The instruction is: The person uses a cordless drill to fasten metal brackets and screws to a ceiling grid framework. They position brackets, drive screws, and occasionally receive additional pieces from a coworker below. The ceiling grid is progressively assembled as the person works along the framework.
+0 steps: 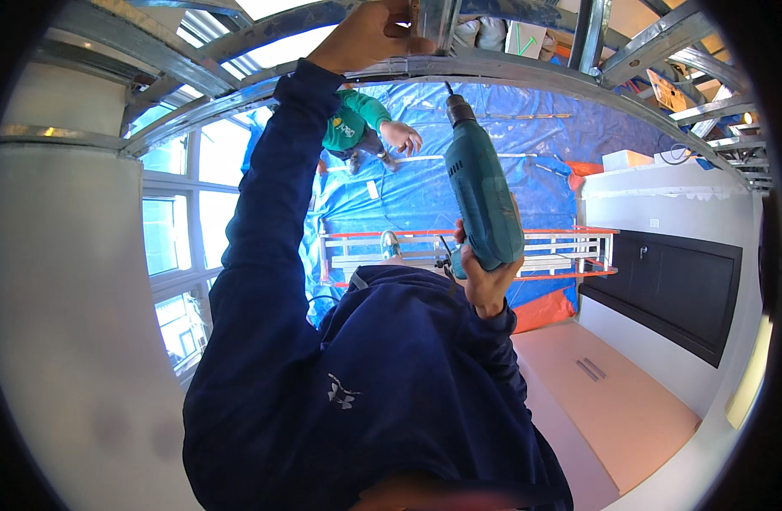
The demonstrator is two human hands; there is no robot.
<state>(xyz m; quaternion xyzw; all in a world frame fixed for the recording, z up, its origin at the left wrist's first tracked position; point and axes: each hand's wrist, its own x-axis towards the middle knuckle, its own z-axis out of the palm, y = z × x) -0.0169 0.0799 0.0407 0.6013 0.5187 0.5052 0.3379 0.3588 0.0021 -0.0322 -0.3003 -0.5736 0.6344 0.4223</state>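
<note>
Right hand [486, 281], frame centre, fingers wrapped around a teal power drill [483, 192], bit upward. Left hand [369, 34], top centre, fingers gripping the metal ceiling channel [527, 75]

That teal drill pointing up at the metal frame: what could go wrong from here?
1. The left hand grips the metal ceiling frame close to where the teal drill points, so a slipped bit might catch its fingers.
2. Only the right hand holds the drill, overhead, so it could perhaps twist or drop.
3. Another person in a green top is nearby and could be struck.
</note>
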